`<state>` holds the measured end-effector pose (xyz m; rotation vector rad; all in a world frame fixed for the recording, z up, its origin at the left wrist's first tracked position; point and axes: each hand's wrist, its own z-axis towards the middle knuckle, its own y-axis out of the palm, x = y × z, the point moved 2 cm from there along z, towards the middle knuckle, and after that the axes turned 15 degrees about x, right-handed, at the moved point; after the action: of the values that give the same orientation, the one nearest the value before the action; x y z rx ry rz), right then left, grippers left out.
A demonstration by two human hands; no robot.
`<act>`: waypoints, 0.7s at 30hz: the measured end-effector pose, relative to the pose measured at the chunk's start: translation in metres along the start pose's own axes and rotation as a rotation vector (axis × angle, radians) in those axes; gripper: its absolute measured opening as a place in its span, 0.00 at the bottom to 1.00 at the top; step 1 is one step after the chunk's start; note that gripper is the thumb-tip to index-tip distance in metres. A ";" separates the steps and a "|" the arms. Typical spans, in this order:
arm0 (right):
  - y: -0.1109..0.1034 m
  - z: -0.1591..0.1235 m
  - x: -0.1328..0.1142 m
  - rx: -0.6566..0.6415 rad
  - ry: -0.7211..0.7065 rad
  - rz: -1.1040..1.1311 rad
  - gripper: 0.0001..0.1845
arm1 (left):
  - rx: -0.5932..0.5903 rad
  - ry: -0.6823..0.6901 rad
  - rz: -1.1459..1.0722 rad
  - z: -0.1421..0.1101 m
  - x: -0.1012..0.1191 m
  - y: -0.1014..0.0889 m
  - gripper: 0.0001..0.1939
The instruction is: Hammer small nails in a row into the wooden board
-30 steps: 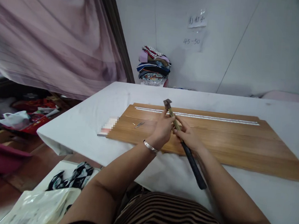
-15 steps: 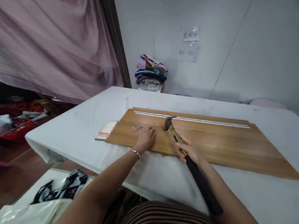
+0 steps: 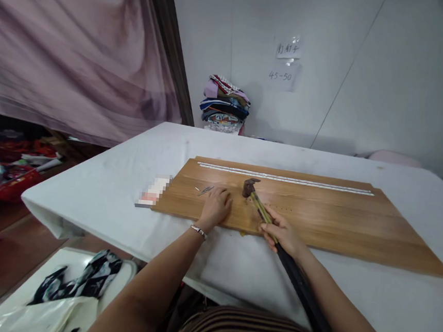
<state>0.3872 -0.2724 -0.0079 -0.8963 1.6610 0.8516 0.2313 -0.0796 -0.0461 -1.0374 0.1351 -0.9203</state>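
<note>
My right hand (image 3: 281, 232) is wrapped round the yellow and black handle of a claw hammer (image 3: 257, 202), well forward of the grip's end. The rusty hammer head is over the middle of a brown wooden board (image 3: 337, 217); whether it touches the wood I cannot tell. My left hand (image 3: 216, 207), with a bracelet at the wrist, rests on the board with its fingers stretched forward. Just left of those fingers lies a small bunch of nails (image 3: 206, 190), with one lighter nail (image 3: 197, 188) apart. A row of small dark marks (image 3: 280, 208) runs rightward from the hammer head.
Two pale strips (image 3: 282, 179) run along the board's far side. A white-covered table (image 3: 119, 178) bears the board. Folded fabrics (image 3: 225, 107) are stacked by the wall. A white stool or chair (image 3: 60, 276) with patterned cloth stands at lower left, near a red container (image 3: 14, 184).
The hammer head has come down slightly towards me, off the pale strips in view. My left hand stays at the same spot on the board. The camera view has shifted a little.
</note>
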 end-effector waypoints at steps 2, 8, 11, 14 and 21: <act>-0.001 -0.001 0.000 0.000 0.005 -0.030 0.57 | -0.004 -0.005 0.005 0.000 0.001 -0.001 0.11; -0.003 0.000 0.001 0.002 -0.002 -0.059 0.56 | -0.001 -0.023 -0.006 0.000 0.003 -0.002 0.10; -0.003 0.001 0.001 -0.010 -0.009 -0.052 0.57 | 0.003 -0.025 -0.012 0.000 0.003 -0.003 0.10; -0.002 0.002 0.000 -0.025 -0.006 -0.053 0.58 | 0.008 -0.019 -0.022 0.000 0.003 -0.003 0.10; -0.002 0.003 0.003 -0.043 0.003 -0.070 0.59 | -0.010 -0.032 -0.022 0.000 0.005 -0.004 0.10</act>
<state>0.3896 -0.2709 -0.0118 -0.9807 1.6095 0.8412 0.2321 -0.0835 -0.0411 -1.0642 0.1020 -0.9239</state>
